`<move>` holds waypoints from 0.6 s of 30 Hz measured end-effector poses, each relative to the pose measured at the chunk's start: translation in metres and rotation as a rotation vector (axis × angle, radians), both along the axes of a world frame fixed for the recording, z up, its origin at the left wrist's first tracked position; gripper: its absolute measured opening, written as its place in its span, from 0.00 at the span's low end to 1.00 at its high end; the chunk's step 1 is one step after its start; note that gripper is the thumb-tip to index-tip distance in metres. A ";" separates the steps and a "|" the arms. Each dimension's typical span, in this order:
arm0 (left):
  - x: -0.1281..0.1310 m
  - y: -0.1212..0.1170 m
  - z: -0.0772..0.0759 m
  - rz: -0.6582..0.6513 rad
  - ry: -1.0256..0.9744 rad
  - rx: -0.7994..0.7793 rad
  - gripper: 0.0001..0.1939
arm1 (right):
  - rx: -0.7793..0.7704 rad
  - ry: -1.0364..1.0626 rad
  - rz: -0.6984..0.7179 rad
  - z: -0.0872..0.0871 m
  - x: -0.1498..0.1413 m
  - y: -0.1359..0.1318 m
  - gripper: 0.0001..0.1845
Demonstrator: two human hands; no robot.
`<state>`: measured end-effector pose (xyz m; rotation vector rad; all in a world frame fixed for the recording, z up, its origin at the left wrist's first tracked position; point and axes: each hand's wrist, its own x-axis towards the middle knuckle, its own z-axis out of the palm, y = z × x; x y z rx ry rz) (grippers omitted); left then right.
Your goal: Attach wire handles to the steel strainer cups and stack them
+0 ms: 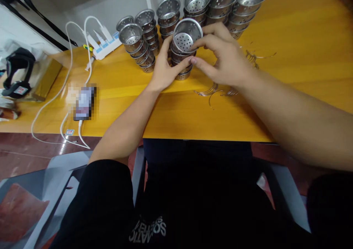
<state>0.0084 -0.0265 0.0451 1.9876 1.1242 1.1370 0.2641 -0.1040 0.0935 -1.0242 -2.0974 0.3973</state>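
A stack of perforated metal cups (184, 41) stands on the yellow table in front of me, its top cup tilted toward me. My left hand (165, 67) is wrapped round the stack's left side, thumb across the front. My right hand (224, 56) is at the right of the top cup, fingers bent over its rim and thumb near the left thumb. Both hands touch the cups. Thin curved wires (206, 91) lie on the table below my right hand, and more wires (251, 58) lie to its right, partly behind the forearm.
More stacks of the same cups (131, 38) stand close behind and beside, with taller ones (245, 4) at the back right. A power strip (107, 45), a phone (85, 103) and white cables (71, 54) are on the left. Chair arms (139, 175) flank me.
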 end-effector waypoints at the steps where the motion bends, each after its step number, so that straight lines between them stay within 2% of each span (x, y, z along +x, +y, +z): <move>1: 0.002 0.000 -0.001 -0.004 -0.019 0.015 0.46 | -0.008 -0.005 -0.027 0.000 -0.001 0.001 0.19; 6: 0.004 -0.001 -0.005 -0.011 -0.042 0.020 0.42 | 0.014 -0.009 -0.193 -0.003 0.000 0.008 0.14; 10: -0.005 0.007 -0.011 0.144 0.047 0.052 0.35 | 0.052 0.001 -0.286 -0.004 0.006 0.008 0.13; 12: -0.008 0.012 -0.015 0.183 0.063 0.009 0.29 | 0.104 0.029 -0.294 -0.005 0.011 0.009 0.12; 15: -0.006 0.017 -0.023 0.070 0.006 -0.063 0.16 | 0.159 0.063 -0.295 -0.007 0.016 0.013 0.10; 18: 0.000 0.011 -0.025 -0.082 -0.044 -0.095 0.16 | 0.167 0.040 -0.310 -0.008 0.017 0.014 0.11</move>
